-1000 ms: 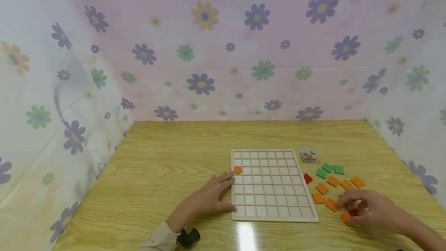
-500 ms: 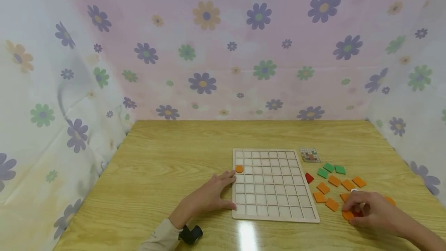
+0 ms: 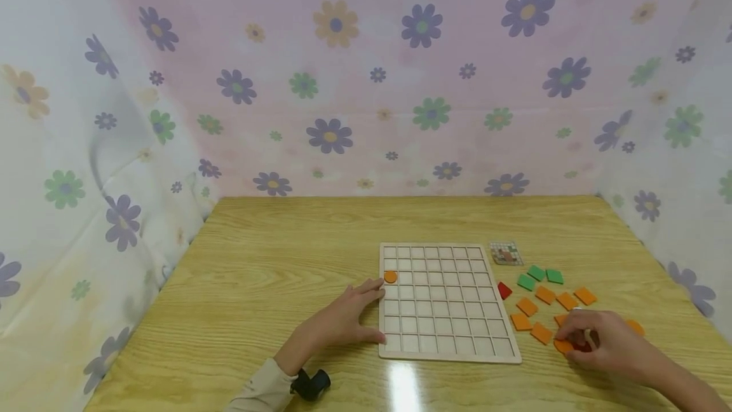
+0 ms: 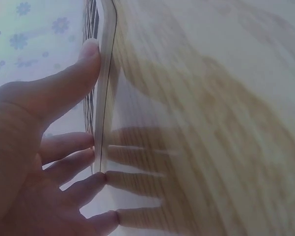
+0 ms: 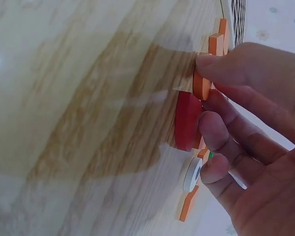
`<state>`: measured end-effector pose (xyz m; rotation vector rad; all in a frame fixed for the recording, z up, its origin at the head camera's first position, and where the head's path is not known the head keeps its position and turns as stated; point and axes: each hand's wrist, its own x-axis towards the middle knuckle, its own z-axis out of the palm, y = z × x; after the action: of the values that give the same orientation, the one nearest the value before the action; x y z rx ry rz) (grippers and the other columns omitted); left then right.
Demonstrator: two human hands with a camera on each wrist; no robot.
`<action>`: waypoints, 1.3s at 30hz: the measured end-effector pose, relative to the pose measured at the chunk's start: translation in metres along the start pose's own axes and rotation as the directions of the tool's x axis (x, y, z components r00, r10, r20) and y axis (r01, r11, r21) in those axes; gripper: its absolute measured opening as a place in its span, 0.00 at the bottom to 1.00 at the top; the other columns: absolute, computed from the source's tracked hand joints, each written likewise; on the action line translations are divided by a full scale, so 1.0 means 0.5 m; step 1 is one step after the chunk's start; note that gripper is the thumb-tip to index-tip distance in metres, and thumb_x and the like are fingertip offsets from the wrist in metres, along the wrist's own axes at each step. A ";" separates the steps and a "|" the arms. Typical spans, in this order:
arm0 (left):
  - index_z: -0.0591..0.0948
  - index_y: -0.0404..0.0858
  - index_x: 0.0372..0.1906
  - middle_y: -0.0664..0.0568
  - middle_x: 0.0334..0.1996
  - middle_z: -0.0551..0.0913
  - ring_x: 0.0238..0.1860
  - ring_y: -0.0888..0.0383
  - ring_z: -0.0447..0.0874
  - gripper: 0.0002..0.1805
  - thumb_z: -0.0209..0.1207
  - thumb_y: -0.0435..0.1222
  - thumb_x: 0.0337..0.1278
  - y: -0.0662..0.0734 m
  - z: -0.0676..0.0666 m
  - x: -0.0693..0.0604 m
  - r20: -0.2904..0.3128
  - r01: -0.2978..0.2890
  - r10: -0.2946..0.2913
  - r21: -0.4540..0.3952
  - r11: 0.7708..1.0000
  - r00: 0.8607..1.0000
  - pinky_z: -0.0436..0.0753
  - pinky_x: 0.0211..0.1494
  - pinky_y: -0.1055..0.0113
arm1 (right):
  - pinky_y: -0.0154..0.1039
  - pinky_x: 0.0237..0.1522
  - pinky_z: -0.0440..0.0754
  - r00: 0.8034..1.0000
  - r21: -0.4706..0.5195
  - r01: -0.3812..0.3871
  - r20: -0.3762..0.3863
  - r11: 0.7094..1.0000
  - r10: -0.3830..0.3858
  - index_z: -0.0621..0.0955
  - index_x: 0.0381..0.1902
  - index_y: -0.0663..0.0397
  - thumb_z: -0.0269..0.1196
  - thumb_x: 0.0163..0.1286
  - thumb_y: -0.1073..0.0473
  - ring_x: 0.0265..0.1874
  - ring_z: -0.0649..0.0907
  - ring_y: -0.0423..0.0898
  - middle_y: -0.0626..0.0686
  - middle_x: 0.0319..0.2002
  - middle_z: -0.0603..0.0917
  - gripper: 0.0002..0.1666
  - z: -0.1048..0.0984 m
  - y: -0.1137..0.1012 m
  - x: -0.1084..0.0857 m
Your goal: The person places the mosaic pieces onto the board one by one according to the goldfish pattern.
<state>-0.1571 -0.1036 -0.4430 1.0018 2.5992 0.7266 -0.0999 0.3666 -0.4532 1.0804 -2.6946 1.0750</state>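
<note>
Orange disc [image 3: 563, 347] | right hand [image 3: 607, 342] — pinches it, thumb to finger | left hand [image 3: 340, 322] — spread, touching board [image 3: 433, 309] | card [image 3: 506, 254]: coloured grid, details unreadable

No legible text, label, brand, number or sign in the 3 views

The left hand [image 4: 27, 132] comes in from eight o'clock, fingers spread and thumb at the pale rim of a board [image 4: 105, 64] running down from twelve. Wood-grained bench [image 4: 226, 123] fills three o'clock; flowered cloth [image 4: 44, 44] shows at ten.
</note>
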 end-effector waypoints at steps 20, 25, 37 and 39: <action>0.66 0.35 0.68 0.48 0.72 0.56 0.72 0.49 0.51 0.45 0.68 0.52 0.47 -0.001 0.008 0.004 -0.001 0.001 -0.001 -0.016 1.000 1.000 0.48 0.71 0.45 | 0.27 0.13 0.68 0.996 -0.033 -0.050 -0.077 0.998 0.047 0.83 0.33 0.48 0.68 0.45 0.78 0.18 0.71 0.32 0.39 0.29 0.79 0.22 0.001 -0.022 0.003; 0.66 0.35 0.68 0.49 0.72 0.55 0.72 0.49 0.50 0.45 0.68 0.52 0.47 -0.007 0.003 -0.003 -0.013 0.008 -0.009 -0.039 0.999 1.000 0.47 0.72 0.45 | 0.28 0.16 0.73 0.992 -0.058 -0.052 -0.117 0.997 0.045 0.83 0.34 0.51 0.67 0.47 0.78 0.21 0.74 0.32 0.41 0.32 0.80 0.19 -0.010 -0.041 0.036; 0.65 0.29 0.67 0.43 0.72 0.56 0.72 0.45 0.51 0.45 0.68 0.50 0.48 -0.008 -0.004 -0.005 -0.031 -0.046 0.044 -0.072 0.996 0.999 0.47 0.70 0.41 | 0.30 0.21 0.78 0.990 -0.116 0.011 -0.136 0.993 -0.026 0.82 0.36 0.51 0.70 0.47 0.75 0.25 0.76 0.33 0.44 0.33 0.80 0.20 -0.006 -0.079 0.114; 0.65 0.30 0.67 0.43 0.72 0.55 0.72 0.45 0.50 0.46 0.68 0.50 0.48 -0.006 0.002 -0.004 -0.017 -0.047 0.046 -0.081 0.996 0.999 0.47 0.70 0.41 | 0.30 0.21 0.79 0.990 -0.115 0.006 -0.142 0.993 -0.023 0.83 0.36 0.52 0.70 0.47 0.75 0.26 0.77 0.33 0.44 0.32 0.80 0.19 0.002 -0.084 0.116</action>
<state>-0.1566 -0.1065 -0.4454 1.0399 2.5447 0.8472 -0.1171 0.3101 -0.4130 0.9637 -2.5958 0.9435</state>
